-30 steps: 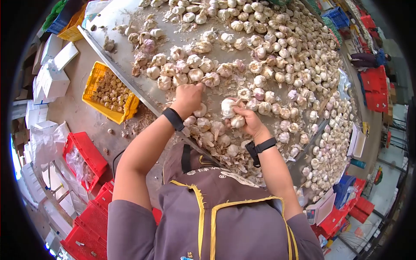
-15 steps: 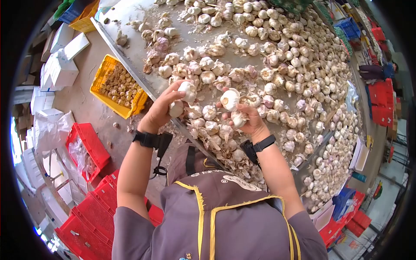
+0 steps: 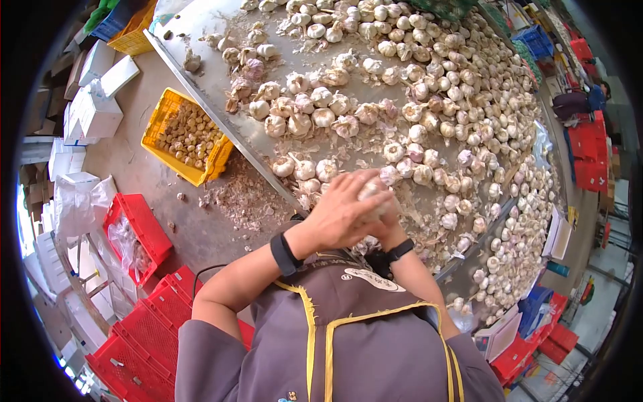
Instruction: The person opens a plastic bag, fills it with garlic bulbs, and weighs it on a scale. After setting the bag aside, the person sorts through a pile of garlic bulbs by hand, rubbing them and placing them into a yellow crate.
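My left hand (image 3: 345, 211) and my right hand (image 3: 390, 218) are brought together over the near edge of the metal table (image 3: 254, 144). White garlic bulbs (image 3: 369, 190) show between them, my left fingers bent over the top. Most of my right hand is hidden behind the left, its fingers closed around the garlic from the other side. How many bulbs lie inside the two hands I cannot tell. Loose garlic bulbs (image 3: 327, 170) lie on the table just beyond my fingers, among papery skins.
A big heap of garlic (image 3: 462, 87) covers the table's far and right side. On the floor at left stands a yellow crate (image 3: 194, 175) holding small brownish pieces. Red crates (image 3: 144, 234) stand left of me. White foam boxes (image 3: 100, 114) are stacked farther off.
My hands were apart, each holding garlic bulbs; now they meet in front of me with garlic between them. My left hand moved right and nearer to my body.
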`<state>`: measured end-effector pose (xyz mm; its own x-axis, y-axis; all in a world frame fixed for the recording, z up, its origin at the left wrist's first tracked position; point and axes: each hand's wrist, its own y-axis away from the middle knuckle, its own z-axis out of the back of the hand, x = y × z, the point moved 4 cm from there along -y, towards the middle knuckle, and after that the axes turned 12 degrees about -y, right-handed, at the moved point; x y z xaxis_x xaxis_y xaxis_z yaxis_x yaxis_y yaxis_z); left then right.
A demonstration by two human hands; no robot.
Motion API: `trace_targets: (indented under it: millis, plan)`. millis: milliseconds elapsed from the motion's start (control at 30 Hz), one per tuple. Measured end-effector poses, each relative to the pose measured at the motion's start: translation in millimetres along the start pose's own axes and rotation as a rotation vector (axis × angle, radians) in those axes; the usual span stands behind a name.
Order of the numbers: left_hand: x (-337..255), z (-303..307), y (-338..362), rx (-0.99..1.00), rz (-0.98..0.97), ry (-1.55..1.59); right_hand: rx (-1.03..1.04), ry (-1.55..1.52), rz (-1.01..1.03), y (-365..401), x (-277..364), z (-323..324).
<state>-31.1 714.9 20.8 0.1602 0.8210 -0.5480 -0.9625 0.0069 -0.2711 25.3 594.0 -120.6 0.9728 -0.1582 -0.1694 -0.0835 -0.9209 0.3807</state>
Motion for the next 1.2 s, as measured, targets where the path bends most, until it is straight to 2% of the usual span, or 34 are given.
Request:
trace_targets:
  millis: [67,133,167,233,267,367,400,433,467,500,567,600,633,667,700,767,800,867,933,967,1000,1067,1100,1133,1167,1200]
  plan:
    - [-21.6,-14.5,-7.6,0.047,-0.100,0.169,0.035,-0.071,0.217,36.6,16.9,0.9]
    - [-51.6,-44.7,-18.1,0.120,-0.233,0.143,0.231,0.124,0.380,73.8,36.4,30.0]
    - [-59.5,-61.0,-24.2,0.129,-0.247,0.149,0.165,0.067,0.482,100.0,32.8,32.3]
    - [-79.4,-94.6,-31.0,0.140,-0.503,-0.147,0.176,-0.047,0.553,133.1,26.7,42.4]
    - [-85.9,-105.4,-32.0,0.142,-0.529,-0.134,0.188,-0.157,0.606,149.2,25.0,47.8]
    - [-102.6,-125.7,-34.9,0.252,-0.513,0.132,0.240,-0.496,0.754,194.6,25.5,64.1]
    - [-105.0,-125.8,-33.5,0.269,-0.535,0.140,0.253,-0.347,0.850,213.6,27.5,57.4]
    - [-102.6,-125.3,-33.8,0.297,-0.454,0.191,0.262,-0.200,0.943,237.5,31.2,47.9]
    - [-99.1,-125.6,-33.8,0.326,-0.374,0.240,0.399,-0.442,0.738,266.5,40.8,48.2]
    - [-93.3,-125.0,-33.8,0.256,-0.313,0.263,0.466,-0.496,0.887,306.9,55.3,57.0]
    - [-79.2,-123.4,-35.8,0.249,-0.275,0.251,0.415,-0.363,1.210,409.3,86.9,62.1]
    - [-68.8,-120.5,-37.8,0.225,-0.216,0.229,-0.162,-0.231,1.809,482.0,104.9,90.8]
    - [-62.1,-114.8,-39.6,0.232,-0.224,0.228,-0.157,-0.330,1.716,534.8,122.2,109.6]
    - [-52.0,-105.6,-43.9,0.224,-0.138,0.202,-0.438,-0.310,1.803,554.5,117.1,100.2]
    - [-41.5,-96.4,-47.4,0.210,-0.047,0.175,-0.889,0.123,1.918,583.1,116.7,112.3]
    - [-26.8,-78.5,-47.7,0.150,0.012,0.123,-1.053,-0.196,1.907,645.5,113.3,191.7]
    - [-18.9,-71.5,-46.1,0.095,0.064,0.077,-1.727,0.093,1.931,654.8,96.9,195.3]
    - [-10.2,-66.8,-42.4,0.063,0.085,0.039,-2.064,0.185,2.028,639.3,102.7,194.0]
    - [-4.3,-72.7,-35.8,0.224,0.245,0.249,-1.196,0.184,2.004,551.3,148.5,202.6]
    - [-7.2,-72.3,-35.5,0.224,0.249,0.250,-1.230,0.212,1.727,447.2,136.7,118.3]
    - [-13.6,-73.2,-36.6,0.271,0.248,0.348,-0.854,0.284,1.667,393.4,158.3,140.8]
    - [-24.5,-71.6,-37.5,0.312,0.255,0.443,-0.571,0.397,1.321,238.4,131.0,72.6]
    - [-29.4,-66.8,-37.5,0.285,0.209,0.393,-0.574,0.492,1.121,175.2,99.8,29.3]
    - [-31.2,-61.9,-36.3,0.258,0.163,0.338,-0.507,0.557,0.909,126.0,72.6,5.9]
    - [-23.3,-58.3,-30.4,0.225,0.198,0.350,-0.409,0.656,0.774,90.6,44.5,-19.3]
    - [-4.0,-53.0,-20.0,0.141,0.223,0.299,-0.156,0.841,0.616,67.4,22.8,-65.9]
